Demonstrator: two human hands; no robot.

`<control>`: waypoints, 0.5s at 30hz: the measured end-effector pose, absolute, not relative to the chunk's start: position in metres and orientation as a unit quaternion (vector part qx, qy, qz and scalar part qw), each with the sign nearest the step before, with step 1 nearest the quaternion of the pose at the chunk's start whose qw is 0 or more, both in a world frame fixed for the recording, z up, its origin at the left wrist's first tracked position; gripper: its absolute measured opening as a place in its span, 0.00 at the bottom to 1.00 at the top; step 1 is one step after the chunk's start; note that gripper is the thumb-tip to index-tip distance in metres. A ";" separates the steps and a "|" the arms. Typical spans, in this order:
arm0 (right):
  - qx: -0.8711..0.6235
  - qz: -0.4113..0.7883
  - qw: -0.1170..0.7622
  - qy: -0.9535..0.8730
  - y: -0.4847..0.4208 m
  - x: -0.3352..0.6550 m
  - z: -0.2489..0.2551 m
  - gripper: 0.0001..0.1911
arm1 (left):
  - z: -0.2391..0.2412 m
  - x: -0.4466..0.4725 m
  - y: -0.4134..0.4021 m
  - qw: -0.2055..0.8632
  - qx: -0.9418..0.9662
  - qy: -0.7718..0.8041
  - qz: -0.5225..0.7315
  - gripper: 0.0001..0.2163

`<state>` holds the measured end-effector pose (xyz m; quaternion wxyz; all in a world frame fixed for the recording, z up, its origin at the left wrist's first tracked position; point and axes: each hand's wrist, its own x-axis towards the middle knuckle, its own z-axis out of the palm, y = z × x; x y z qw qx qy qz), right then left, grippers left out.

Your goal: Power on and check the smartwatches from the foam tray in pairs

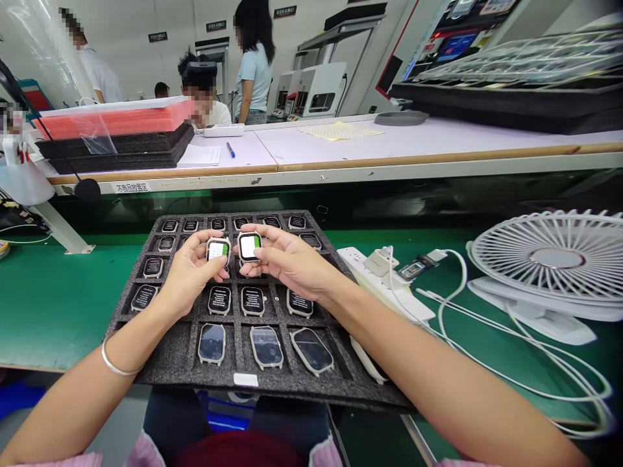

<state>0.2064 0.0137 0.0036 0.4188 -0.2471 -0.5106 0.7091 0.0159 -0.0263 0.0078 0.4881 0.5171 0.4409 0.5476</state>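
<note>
A black foam tray (pixel 175 353) lies in front of me on the green bench, its pockets filled with several smartwatch bodies (pixel 266 347). My left hand (pixel 187 275) holds one watch body (pixel 217 250) with a lit white and green screen above the tray's middle. My right hand (pixel 292 263) holds a second watch body (pixel 250 246), also lit, right beside the first. The two watches are almost touching. A silver bangle sits on my left wrist.
A white desk fan (pixel 549 266) lies at the right, with white cables (pixel 487 337) and a power strip (pixel 384 285) between it and the tray. A raised white shelf (pixel 389 146) crosses behind, bearing stacked foam trays (pixel 111 143). Several people are at the back left.
</note>
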 end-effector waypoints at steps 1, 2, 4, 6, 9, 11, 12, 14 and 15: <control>-0.245 0.708 0.418 -0.513 0.014 0.207 0.003 0.22 | 0.008 0.016 -0.026 0.489 0.517 0.439 0.548 0.23; -0.243 0.707 0.418 -0.516 0.014 0.207 0.003 0.22 | 0.008 0.016 -0.026 0.491 0.517 0.437 0.548 0.23; -0.241 0.706 0.420 -0.518 0.014 0.207 0.004 0.23 | 0.008 0.016 -0.026 0.496 0.517 0.433 0.546 0.24; -0.239 0.704 0.421 -0.520 0.013 0.207 0.004 0.24 | 0.007 0.016 -0.025 0.501 0.517 0.430 0.544 0.25; -0.242 0.699 0.423 -0.523 0.012 0.207 0.005 0.26 | 0.006 0.015 -0.025 0.508 0.517 0.425 0.542 0.27; -0.247 0.694 0.425 -0.526 0.012 0.207 0.006 0.27 | 0.006 0.015 -0.025 0.514 0.517 0.422 0.540 0.29; -0.249 0.692 0.426 -0.527 0.012 0.207 0.006 0.28 | 0.007 0.015 -0.025 0.516 0.516 0.421 0.538 0.30; -0.251 0.690 0.427 -0.527 0.012 0.207 0.006 0.26 | 0.008 0.016 -0.026 0.520 0.516 0.421 0.535 0.29; -0.253 0.690 0.427 -0.526 0.012 0.207 0.006 0.24 | 0.009 0.016 -0.027 0.520 0.516 0.423 0.534 0.27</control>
